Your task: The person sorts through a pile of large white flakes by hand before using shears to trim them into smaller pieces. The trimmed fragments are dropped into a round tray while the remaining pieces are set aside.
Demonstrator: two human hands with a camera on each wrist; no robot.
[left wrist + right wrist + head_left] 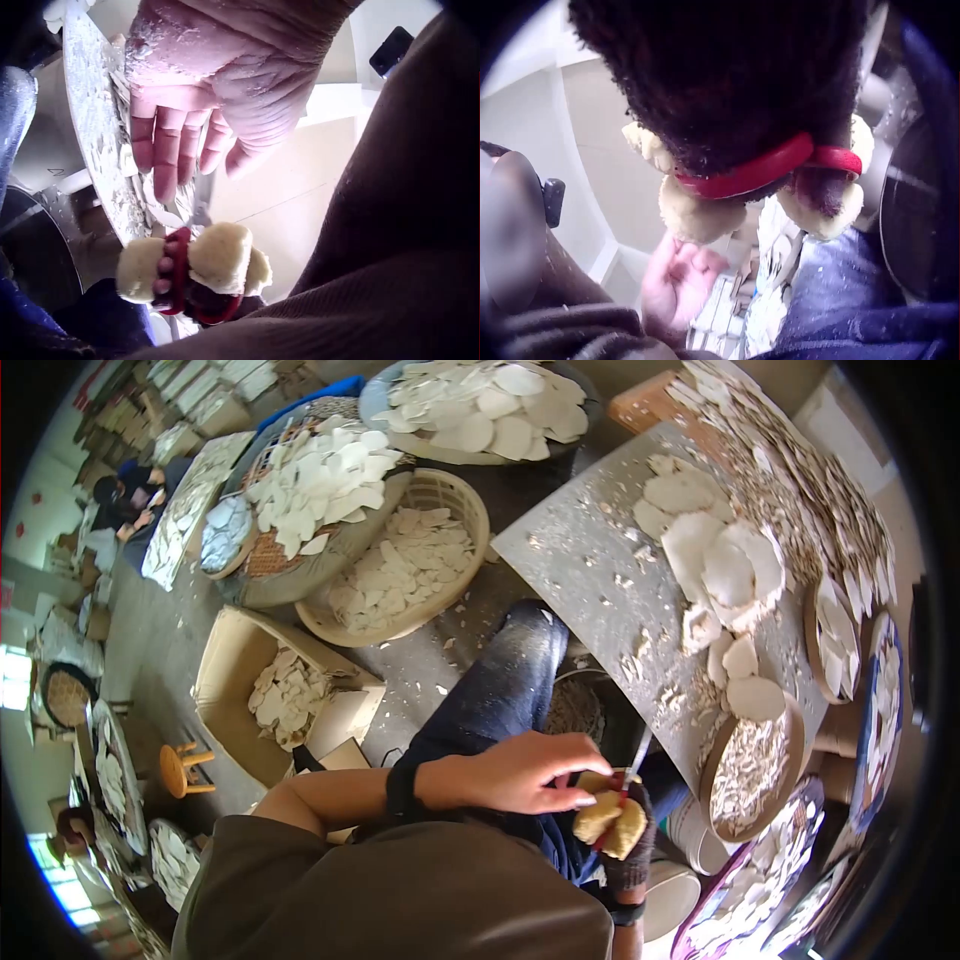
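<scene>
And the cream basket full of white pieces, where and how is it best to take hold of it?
I would take the cream basket by its rim, one grip at the right and one at the near side, from outside. The rim is round and looks free there; the far-left side lies close to the grey tray.

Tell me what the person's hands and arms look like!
The left hand is gloveless, with white flecks, a black wristband and a short brown sleeve. The right hand has a fuzzy dark glove, red bands and pale yellow pads at the fingers, a dark wristband.
</scene>
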